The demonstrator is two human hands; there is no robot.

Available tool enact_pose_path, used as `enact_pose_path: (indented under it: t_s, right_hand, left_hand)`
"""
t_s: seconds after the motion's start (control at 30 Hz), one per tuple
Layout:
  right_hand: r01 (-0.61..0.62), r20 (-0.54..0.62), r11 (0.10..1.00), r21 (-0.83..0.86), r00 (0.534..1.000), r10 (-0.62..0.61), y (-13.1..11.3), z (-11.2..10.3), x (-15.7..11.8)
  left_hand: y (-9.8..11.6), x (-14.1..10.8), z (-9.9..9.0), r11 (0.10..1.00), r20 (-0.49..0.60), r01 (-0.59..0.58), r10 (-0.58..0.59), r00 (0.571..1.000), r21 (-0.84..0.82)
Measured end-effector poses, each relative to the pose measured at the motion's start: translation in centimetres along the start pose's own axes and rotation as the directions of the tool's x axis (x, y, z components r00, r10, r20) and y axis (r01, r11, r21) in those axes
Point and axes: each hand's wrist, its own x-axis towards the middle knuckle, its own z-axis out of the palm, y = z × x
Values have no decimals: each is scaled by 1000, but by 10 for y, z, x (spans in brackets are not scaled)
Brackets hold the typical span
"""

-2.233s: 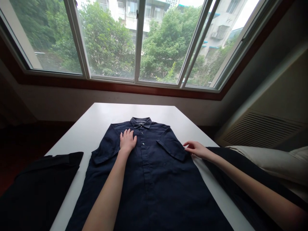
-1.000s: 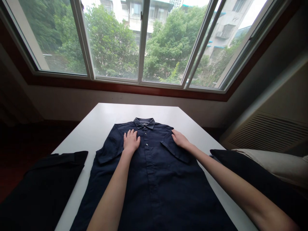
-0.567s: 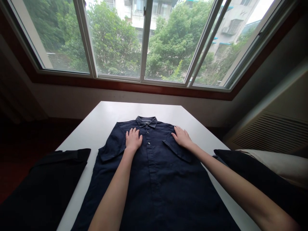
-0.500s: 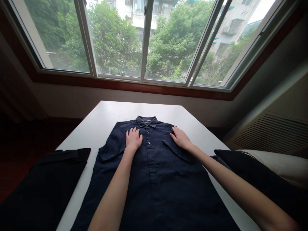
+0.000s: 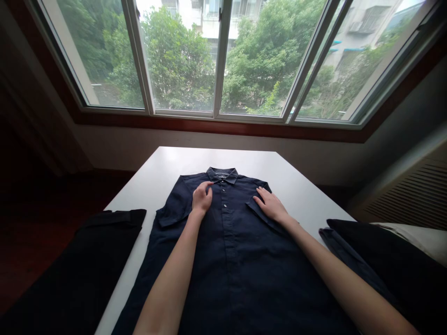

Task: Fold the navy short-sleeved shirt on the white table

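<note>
navy button-up shirt (image 5: 230, 284) is laid flat, collar away from the person, on the white table (image 5: 223, 160), its lower part running off the near edge of view. front is buttoned, short flaps lie at both shoulders, and no fold is seen across the body. left hand (image 5: 201, 197) is rested open on the chest beside the buttons; right hand (image 5: 270, 208) is spread open on the right flap. nothing is gripped. a folded black garment (image 5: 70, 270) is placed left of the shirt; a dark cloth pile (image 5: 377, 265) is seen to the right.
</note>
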Motion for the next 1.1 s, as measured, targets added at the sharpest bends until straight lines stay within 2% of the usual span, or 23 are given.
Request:
enact_pose_path:
  t_s: [0.1, 0.17, 0.2, 0.3, 0.37, 0.4, 0.5, 0.57, 0.67, 0.8, 0.93, 1.1]
  right_hand:
    - [0, -16, 1000, 12, 1000, 0, 2, 2, 1]
    - [2, -14, 1000, 18, 1000, -2, 3, 2, 2]
    - [3, -13, 1000, 21, 1000, -3, 4, 2, 2]
    - [9, -18, 1000, 23, 1000, -9, 4, 3, 3]
    - [15, -18, 1000, 20, 1000, -15, 4, 4, 3]
    - [15, -18, 1000, 18, 1000, -15, 4, 5, 4]
    - [10, -18, 1000, 6, 1000, -10, 5, 7, 5]
    - [12, -17, 1000, -4, 1000, -12, 5, 8, 7]
    - [17, -7, 1000, -15, 1000, -17, 6, 9, 9]
    - [25, 10, 999, -31, 1000, -25, 5, 9, 9]
    - [12, 22, 995, -95, 1000, -10, 0, 7, 7]
    - [17, 65, 978, -207, 998, -4, -9, -8, 10]
  left_hand:
    - [0, 2, -3, 989, -109, 75, -89, 990, -128]
    - [-1, 2, -13, 984, -93, 115, -128, 987, -135]
    - [-3, 0, -22, 986, -70, 103, -113, 991, -128]
    - [-9, -10, -65, 998, 17, -60, 61, 998, -23]
    - [-16, -23, -102, 975, 108, -187, 175, 979, 116]
    - [-20, -31, -119, 955, 161, -225, 196, 967, 194]
    - [-37, -58, -157, 886, 303, -231, 110, 947, 402]
    - [-48, -72, -166, 849, 360, -199, 11, 933, 489]
    - [-58, -76, -162, 831, 356, -165, -42, 934, 531]
    - [-51, -52, -146, 799, 265, -121, -50, 963, 589]
    - [-34, -13, -123, 749, 348, -212, -26, 937, 628]
    - [-17, 29, -78, 743, 419, -276, -6, 908, 610]
